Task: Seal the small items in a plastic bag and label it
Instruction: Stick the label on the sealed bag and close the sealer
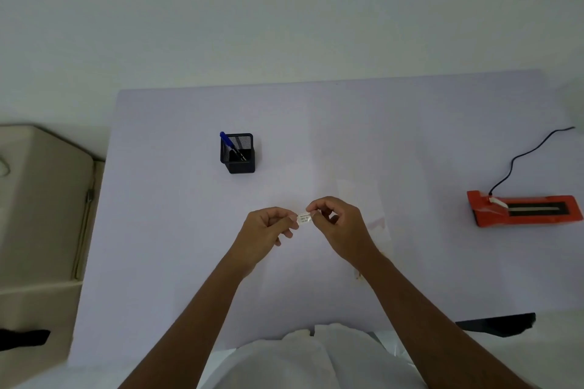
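Observation:
A small white label with tiny printed text is held over the middle of the table. My left hand pinches its left end and my right hand pinches its right end. A clear plastic bag lies flat on the table just right of and behind my right hand; it is faint, and small tan items show near my right wrist, with much of them hidden by the forearm.
A black mesh pen cup with a blue pen stands at the back left of centre. A red heat sealer with a black cord sits at the right edge. A beige box stands off the table's left side.

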### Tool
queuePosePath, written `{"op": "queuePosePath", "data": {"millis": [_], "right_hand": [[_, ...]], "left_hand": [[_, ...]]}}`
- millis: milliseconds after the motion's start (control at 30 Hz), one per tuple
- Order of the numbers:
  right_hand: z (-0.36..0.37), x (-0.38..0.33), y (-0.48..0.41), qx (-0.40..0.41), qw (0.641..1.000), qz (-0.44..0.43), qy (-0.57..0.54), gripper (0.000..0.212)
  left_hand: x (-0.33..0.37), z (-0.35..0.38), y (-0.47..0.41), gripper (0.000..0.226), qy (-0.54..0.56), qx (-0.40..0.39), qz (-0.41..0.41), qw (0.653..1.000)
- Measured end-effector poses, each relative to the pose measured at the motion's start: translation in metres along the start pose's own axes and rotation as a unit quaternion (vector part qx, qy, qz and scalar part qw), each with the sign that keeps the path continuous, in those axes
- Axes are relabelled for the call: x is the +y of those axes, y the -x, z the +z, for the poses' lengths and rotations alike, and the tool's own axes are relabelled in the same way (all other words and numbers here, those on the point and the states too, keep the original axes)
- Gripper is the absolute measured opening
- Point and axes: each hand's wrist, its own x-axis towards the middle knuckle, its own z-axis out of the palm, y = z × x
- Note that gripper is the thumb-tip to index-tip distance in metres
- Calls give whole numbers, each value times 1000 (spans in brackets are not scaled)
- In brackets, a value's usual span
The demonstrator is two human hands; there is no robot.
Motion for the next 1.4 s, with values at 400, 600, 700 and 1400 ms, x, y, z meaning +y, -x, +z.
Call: {"op": "queuePosePath", "data": {"millis": [400, 600, 700, 1400], "right_hand": [[-3, -25, -3, 34, 999, -31, -28, 9], [0, -26, -3, 52, 998, -25, -28, 4], [4, -25, -4, 76, 997, -35, 2, 15], [12, -23, -6, 41, 994, 47, -87, 8]], "left_hand": [[20, -8, 3, 15, -9, 0, 25, 1000], [23, -7, 2, 13, -34, 3, 38, 999], [24, -6, 1, 14, -66, 25, 55, 996], [24, 3, -5, 14, -237, 56, 191, 951]]}}
